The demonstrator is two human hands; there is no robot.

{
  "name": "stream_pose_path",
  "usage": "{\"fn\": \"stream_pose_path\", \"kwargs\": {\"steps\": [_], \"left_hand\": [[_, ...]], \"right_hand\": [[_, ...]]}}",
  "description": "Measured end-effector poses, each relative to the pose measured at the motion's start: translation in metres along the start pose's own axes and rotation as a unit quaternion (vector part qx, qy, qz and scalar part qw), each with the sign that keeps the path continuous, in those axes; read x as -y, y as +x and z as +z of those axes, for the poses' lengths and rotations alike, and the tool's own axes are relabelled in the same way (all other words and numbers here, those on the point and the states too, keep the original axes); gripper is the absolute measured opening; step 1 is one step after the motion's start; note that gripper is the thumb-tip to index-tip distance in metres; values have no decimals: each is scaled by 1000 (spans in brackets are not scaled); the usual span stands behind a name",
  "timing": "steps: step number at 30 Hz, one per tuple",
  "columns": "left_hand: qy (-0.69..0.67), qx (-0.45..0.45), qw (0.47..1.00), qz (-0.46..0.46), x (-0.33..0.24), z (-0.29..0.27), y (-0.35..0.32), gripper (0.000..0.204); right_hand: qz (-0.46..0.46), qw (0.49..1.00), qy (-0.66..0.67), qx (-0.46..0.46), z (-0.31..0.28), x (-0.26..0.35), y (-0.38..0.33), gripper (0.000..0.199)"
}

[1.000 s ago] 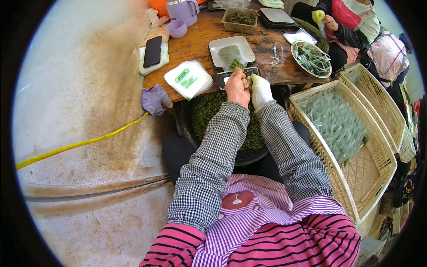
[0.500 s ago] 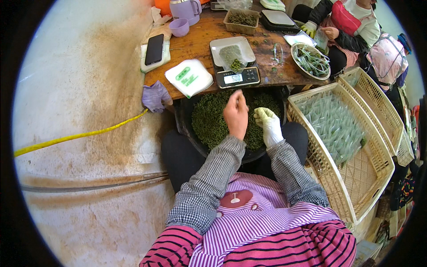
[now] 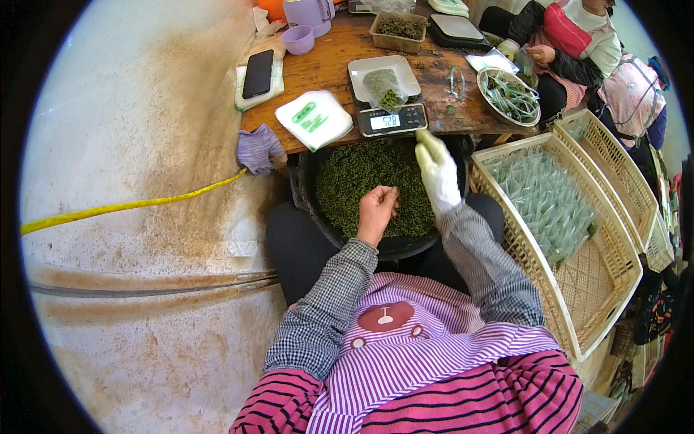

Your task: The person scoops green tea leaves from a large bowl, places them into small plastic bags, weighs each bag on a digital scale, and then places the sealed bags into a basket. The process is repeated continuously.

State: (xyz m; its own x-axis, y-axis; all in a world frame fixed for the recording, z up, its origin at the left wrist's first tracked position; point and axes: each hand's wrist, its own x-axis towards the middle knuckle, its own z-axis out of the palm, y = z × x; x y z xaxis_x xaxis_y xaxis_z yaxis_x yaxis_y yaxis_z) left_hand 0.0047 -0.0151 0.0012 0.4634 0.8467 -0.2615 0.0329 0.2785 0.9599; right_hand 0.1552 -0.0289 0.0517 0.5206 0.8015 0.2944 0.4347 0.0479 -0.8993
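Note:
My bare left hand (image 3: 378, 215) hovers over a black tub (image 3: 402, 254) of small green buds (image 3: 354, 181), its fingers curled into a pinch. Whatever lies between those fingertips is too small to make out. My right hand (image 3: 438, 177), in a white glove with yellowish fingertips, reaches up toward the right front corner of a digital scale (image 3: 394, 120); its fingers are blurred. On the scale's pan rests a clear plastic bag (image 3: 384, 88) partly filled with green buds, its mouth toward me.
White plastic bags (image 3: 314, 119), a phone (image 3: 258, 74), a purple cup (image 3: 298, 40) and a tray of buds (image 3: 398, 32) occupy the wooden table. At right stand a bowl of greens (image 3: 508, 96) and a crate (image 3: 564, 304) holding filled bags. A co-worker (image 3: 564, 43) sits beyond.
My left hand has moved down and slightly left, away from the scale. My right hand has risen to the scale's front corner. The scale's reading has gone up.

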Motion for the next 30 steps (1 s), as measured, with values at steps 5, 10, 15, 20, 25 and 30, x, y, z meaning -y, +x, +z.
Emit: {"fn": "stream_pose_path", "kwargs": {"steps": [5, 10, 15, 20, 25, 30], "left_hand": [[503, 9, 851, 154, -21, -13, -8, 36], [298, -92, 880, 359, -79, -23, 28, 54], [211, -36, 829, 517, -86, -18, 26, 30], [9, -70, 964, 257, -12, 1, 8, 14], [3, -83, 970, 230, 0, 11, 1, 15], [57, -17, 961, 269, -7, 38, -8, 14]], "right_hand": [[-196, 922, -331, -52, 14, 25, 91, 38], [-154, 925, -346, -20, 21, 55, 118, 18], [-37, 967, -236, 83, -12, 77, 40, 22], [146, 947, -201, 203, -32, 41, -18, 30], [-192, 913, -340, 116, -61, 44, -43, 37], [-55, 865, -419, 273, -49, 14, -68, 45]]}}
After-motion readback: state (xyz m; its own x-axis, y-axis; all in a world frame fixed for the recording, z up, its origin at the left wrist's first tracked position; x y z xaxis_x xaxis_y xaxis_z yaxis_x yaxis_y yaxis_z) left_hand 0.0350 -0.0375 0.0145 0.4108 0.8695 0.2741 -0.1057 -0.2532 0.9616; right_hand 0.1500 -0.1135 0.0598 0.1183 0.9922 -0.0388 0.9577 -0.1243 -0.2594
